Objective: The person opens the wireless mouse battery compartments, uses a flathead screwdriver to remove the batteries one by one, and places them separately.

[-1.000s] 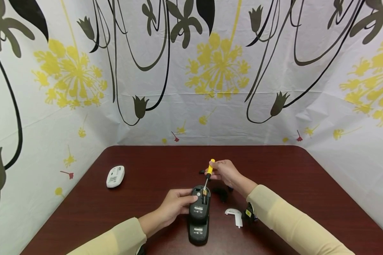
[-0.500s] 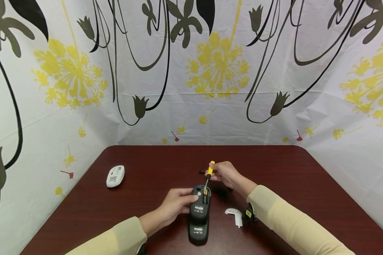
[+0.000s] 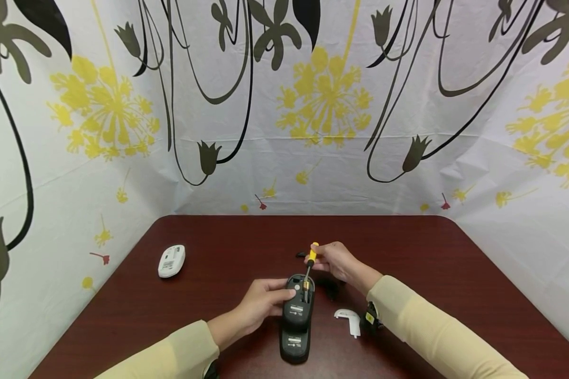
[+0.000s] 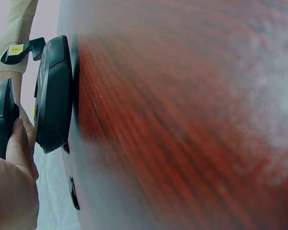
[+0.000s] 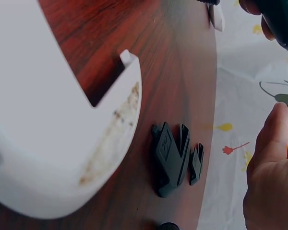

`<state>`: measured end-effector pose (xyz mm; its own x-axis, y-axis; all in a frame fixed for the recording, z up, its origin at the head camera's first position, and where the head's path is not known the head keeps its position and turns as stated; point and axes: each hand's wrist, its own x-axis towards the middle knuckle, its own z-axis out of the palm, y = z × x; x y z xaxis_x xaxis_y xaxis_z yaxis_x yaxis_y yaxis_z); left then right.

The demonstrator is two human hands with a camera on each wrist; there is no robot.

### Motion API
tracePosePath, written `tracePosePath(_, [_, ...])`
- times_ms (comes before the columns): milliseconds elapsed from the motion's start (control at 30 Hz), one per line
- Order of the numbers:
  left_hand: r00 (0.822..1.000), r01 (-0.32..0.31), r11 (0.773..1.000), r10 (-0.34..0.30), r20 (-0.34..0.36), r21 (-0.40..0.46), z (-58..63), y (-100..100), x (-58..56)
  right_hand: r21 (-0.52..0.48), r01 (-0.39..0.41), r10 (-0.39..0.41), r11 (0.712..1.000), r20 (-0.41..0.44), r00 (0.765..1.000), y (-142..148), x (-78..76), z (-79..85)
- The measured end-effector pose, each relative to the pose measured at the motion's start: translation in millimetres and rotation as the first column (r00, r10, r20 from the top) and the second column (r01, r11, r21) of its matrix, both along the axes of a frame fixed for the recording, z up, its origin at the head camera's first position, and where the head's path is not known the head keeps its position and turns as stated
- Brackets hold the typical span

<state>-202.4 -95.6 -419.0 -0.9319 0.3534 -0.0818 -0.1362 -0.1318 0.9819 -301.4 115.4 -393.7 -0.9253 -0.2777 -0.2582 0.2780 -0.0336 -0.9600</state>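
My left hand [image 3: 261,305] grips a black computer mouse [image 3: 294,314] by its side, thumb on its upturned underside. The mouse's battery slot lies uncovered, with something golden in it by the screwdriver's tip. Between the fingers of my right hand [image 3: 337,261] is a small screwdriver [image 3: 313,255] with a yellow handle, its shaft pointing down into that slot. Whether the tip touches a battery is too small to tell. A second black mouse [image 3: 295,351] lies upside down on the table, partly below the held one. The left wrist view shows the held mouse [image 4: 1,120] raised above the table.
A white mouse [image 3: 172,261] lies upside down at the far left of the dark red table [image 3: 227,242]. A white cover [image 3: 353,322] is right of the mice. Black covers [image 5: 169,158] lie beyond it, partly hidden by my right hand in the head view.
The screwdriver and my right hand have dropped slightly toward me. The held mouse has shifted a little to the right, with my left thumb still on it.
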Motion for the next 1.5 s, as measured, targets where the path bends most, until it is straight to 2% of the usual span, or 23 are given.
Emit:
tracePosePath(367, [1.000, 0.016, 1.000, -0.017, 0.018, 0.009, 0.1, -0.2, 1.1, -0.014, 0.015, -0.014, 1.000, 0.032, 0.999, 0.3, -0.1, 2.2])
tracePosePath(733, [1.000, 0.020, 0.999, -0.021, 0.020, 0.027, 1.9, -1.8, 1.3, -0.114, 0.038, -0.040, 0.993, -0.019, 0.999, 7.7, -0.9, 18.5])
tracePosePath(900, [1.000, 0.018, 0.999, -0.018, 0.015, 0.034, 3.9, -2.6, 2.1, -0.144, 0.025, -0.035, 0.989, -0.065, 0.997, 17.9, -1.3, 35.3])
tracePosePath(1067, [1.000, 0.010, 0.999, -0.010, 0.009, 0.039, 4.6, -2.8, 2.5, -0.150, 0.006, -0.022, 0.989, -0.104, 0.994, 31.1, -2.6, 53.9])
tracePosePath(1167, [1.000, 0.008, 0.999, -0.008, 0.003, 0.041, 5.0, -3.3, 2.5, -0.152, 0.011, -0.028, 0.988, -0.111, 0.993, 40.8, -4.9, 59.7])
tracePosePath(1367, [1.000, 0.003, 0.999, -0.003, -0.010, 0.046, 6.7, -5.1, 1.7, -0.126, 0.011, -0.026, 0.992, -0.115, 0.993, 60.4, -8.8, 64.6])
tracePosePath(1500, [1.000, -0.004, 0.999, 0.004, -0.013, 0.052, 7.8, -5.8, 0.9, -0.069, 0.028, -0.037, 0.997, -0.130, 0.991, 73.7, -12.6, 63.6])
